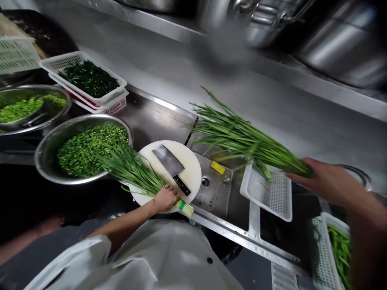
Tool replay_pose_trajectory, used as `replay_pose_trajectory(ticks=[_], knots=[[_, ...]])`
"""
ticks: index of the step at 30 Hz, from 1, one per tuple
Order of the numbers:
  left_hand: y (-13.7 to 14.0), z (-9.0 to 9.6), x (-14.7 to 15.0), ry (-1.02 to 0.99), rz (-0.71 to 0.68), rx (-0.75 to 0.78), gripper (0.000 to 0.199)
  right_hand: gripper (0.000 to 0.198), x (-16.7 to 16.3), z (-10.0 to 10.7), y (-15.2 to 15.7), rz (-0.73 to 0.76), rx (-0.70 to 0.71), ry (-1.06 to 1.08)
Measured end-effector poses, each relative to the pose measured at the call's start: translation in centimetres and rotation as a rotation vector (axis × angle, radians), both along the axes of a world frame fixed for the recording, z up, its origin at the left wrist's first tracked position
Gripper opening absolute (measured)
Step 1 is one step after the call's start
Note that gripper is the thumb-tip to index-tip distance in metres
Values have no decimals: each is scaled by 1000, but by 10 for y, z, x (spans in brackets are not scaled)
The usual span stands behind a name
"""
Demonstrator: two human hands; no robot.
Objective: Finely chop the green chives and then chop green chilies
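- Two banded bunches of long green leaves, both uncut: first bunch point(145, 175) lies across the white board point(192, 165), centre of frame; second bunch point(250, 143) is up in the air, right of centre.
- Left hand point(167, 198): fingers wrapped round the first bunch's pale stalks, just beside the green band point(182, 204).
- Right hand point(317, 177): fingers closed round the second bunch's base, tips fanning toward upper centre. Far-side fingers hidden.
- Done, as I read it: chopped greens point(90, 151) heaped in the steel bowl point(42, 171) left of centre; more cut stuff in bowls at the left edge.
- Left: both bunches whole. Cleaver point(168, 160) flat on the board, neither hand on it. I'd call it partway; total stock can't be judged.
- Edges: stalk ends poke past the board's near rim; leaf tips overhang the bowl rim. Cleaver handle points to lower right, near the left hand.
- Board's right side meets the sink basin point(211, 195), yellow block point(217, 167) at its far side. White basket point(267, 207) sits below the second bunch; small banded end over it, can't tell whose.
- Room: widest gap looks to be the grey floor point(169, 64) across upper centre. Left side is tighter: bowls, plus someone else's arm point(33, 233) lower left.
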State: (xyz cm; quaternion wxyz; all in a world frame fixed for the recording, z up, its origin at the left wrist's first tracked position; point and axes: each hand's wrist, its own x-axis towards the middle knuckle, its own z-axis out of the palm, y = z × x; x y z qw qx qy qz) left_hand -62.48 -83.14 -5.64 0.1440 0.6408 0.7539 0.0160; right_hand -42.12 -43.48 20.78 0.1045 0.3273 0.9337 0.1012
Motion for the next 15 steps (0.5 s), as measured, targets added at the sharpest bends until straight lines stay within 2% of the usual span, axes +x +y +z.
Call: replay_pose_trajectory(ticks=[3, 7, 9, 11, 13, 15], knots=[[-11, 18, -3, 15, 59, 170, 28, 37, -77, 4, -75, 100, -80, 45], [-26, 62, -14, 66, 246, 435, 37, 28, -148, 3, -168, 256, -228, 98], [-27, 87, -24, 91, 294, 520, 43, 17, -172, -4, -204, 334, -303, 99], [-24, 107, -38, 105, 286, 569, 42, 10, -189, -11, -232, 447, -357, 79], [-18, 118, -54, 98, 227, 582, 37, 8, -200, -14, -252, 562, -392, 61], [-13, 119, -69, 73, 144, 590, 35, 7, -204, -10, -264, 636, -443, 61]])
